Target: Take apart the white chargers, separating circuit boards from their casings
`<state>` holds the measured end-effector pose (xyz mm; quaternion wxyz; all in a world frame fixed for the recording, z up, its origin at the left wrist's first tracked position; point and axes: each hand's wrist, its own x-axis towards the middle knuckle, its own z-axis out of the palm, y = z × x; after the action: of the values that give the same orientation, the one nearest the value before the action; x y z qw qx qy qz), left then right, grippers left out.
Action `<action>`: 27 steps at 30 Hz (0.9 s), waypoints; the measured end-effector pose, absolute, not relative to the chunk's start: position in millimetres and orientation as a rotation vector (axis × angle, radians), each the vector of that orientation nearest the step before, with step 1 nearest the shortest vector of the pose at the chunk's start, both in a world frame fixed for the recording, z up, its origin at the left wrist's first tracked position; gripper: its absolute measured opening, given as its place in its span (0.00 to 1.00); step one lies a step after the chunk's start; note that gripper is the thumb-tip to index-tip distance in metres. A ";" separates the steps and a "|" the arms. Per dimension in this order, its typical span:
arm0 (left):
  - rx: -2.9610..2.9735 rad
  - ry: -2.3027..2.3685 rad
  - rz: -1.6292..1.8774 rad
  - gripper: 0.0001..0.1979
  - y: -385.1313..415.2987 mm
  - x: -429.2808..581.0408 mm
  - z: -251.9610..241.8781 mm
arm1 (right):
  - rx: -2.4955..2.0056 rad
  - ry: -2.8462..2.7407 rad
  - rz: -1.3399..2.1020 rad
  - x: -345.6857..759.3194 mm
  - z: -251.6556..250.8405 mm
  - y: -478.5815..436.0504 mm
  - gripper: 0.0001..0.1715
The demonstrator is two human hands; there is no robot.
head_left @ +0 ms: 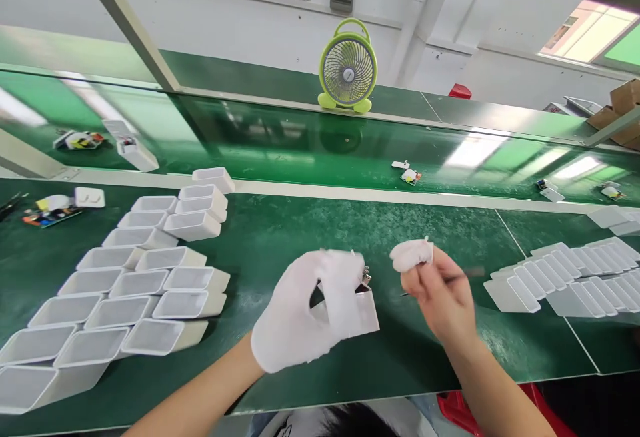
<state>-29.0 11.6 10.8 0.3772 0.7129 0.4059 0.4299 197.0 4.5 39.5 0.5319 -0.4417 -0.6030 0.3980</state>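
Observation:
My left hand (313, 310), in a white glove, is closed around a white plastic case (367, 314) above the green bench. Small metal parts (367, 277) show at the case's upper edge, beside the gloved fingertips. To the right, my right hand (443, 290) is apart from the case. White coverings sit on some of its fingertips, while the rest of the hand is bare. Its fingers are pinched around a thin, dark tool (465, 273), blurred in the picture, whose tip shows near the thumb.
Open white cases (145, 284) stand in rows at the left, and more (565, 270) lie lined up at the right. Circuit boards with parts (53, 210) lie at the far left. A green fan (349, 74) stands on the shelf behind.

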 end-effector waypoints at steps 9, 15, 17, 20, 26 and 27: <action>0.996 1.019 0.991 0.20 16.1 -18.3 27.9 | -1.011 -1.194 1.100 202.8 44.3 24.4 0.35; 0.982 0.994 0.992 0.18 14.8 -18.3 18.8 | -1.035 -1.575 0.662 176.8 62.4 -9.4 0.11; 1.016 1.077 0.979 0.17 14.7 -17.6 18.1 | -0.973 -1.748 0.507 169.9 63.7 -16.3 0.15; 1.060 1.199 0.951 0.15 15.0 -16.3 18.8 | -0.878 -1.895 0.331 162.2 61.9 -17.5 0.17; 1.135 1.303 0.936 0.12 14.9 -14.6 23.7 | -0.846 -1.939 0.146 150.7 59.7 -12.8 0.17; 1.147 1.304 0.942 0.11 15.0 -14.6 24.4 | -0.845 -1.950 0.126 149.0 60.1 -13.0 0.17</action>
<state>-14.6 15.0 24.4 0.5505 0.4847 0.5509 0.3981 149.0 -13.0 60.1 0.4850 -0.3472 -0.8010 0.0519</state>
